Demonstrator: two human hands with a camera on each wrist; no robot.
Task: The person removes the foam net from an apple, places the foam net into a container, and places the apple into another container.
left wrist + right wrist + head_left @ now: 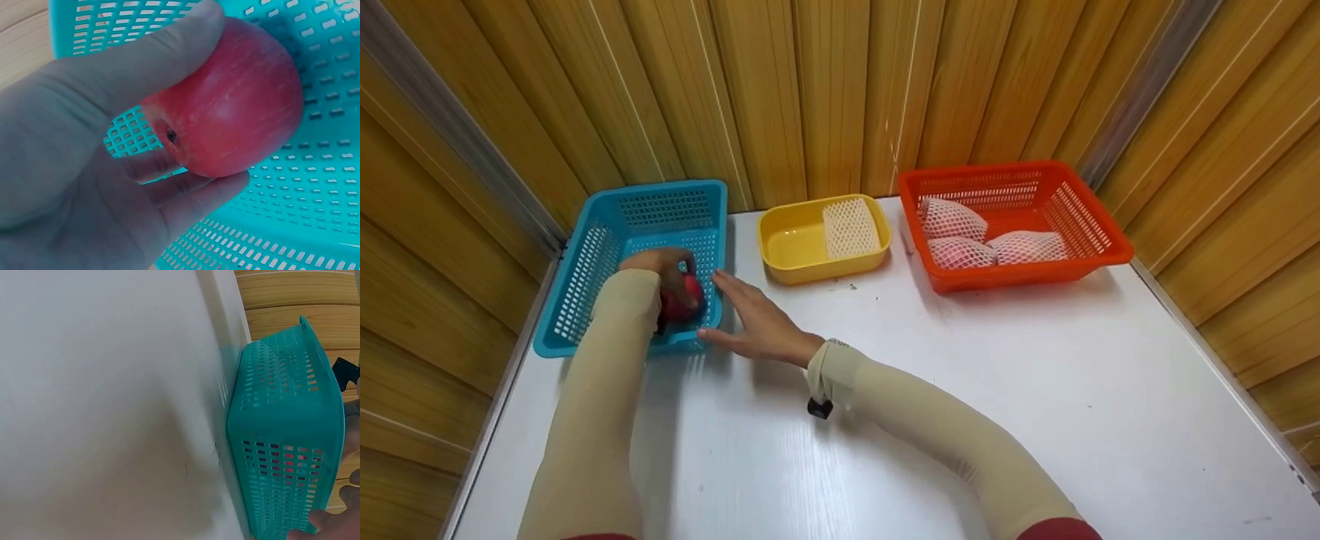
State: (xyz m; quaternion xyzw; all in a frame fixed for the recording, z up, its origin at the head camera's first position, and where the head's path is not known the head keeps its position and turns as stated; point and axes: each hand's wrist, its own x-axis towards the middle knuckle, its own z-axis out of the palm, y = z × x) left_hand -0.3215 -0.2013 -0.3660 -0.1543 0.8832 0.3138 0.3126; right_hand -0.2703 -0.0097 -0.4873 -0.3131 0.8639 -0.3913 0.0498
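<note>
You are holding a red apple [230, 101] inside a blue basket [577, 281], at the left of a white table [1035, 375]. Your left hand [661, 268] is clasping the fruit, the thumb pressing along one side while the fingers are curling against the other, and the apple's dark-centred end is facing your palm. Your right hand [761, 322] is hovering apart from the left at the basket's near right corner, its fingers spreading (whether they are actually touching the rim, the views are leaving unclear). Beyond it, against the wood-look wall [832, 97], a yellow container [825, 271] is sitting between the two baskets, a white foam net [851, 227] lying flat in its right half. Farther right, an orange-red basket [1020, 277] is holding three net-wrapped fruits [1027, 246], bunching toward its left side and middle. You are wearing beige sleeves [607, 390], and a small black device [820, 408] is hanging beneath your right wrist.
</note>
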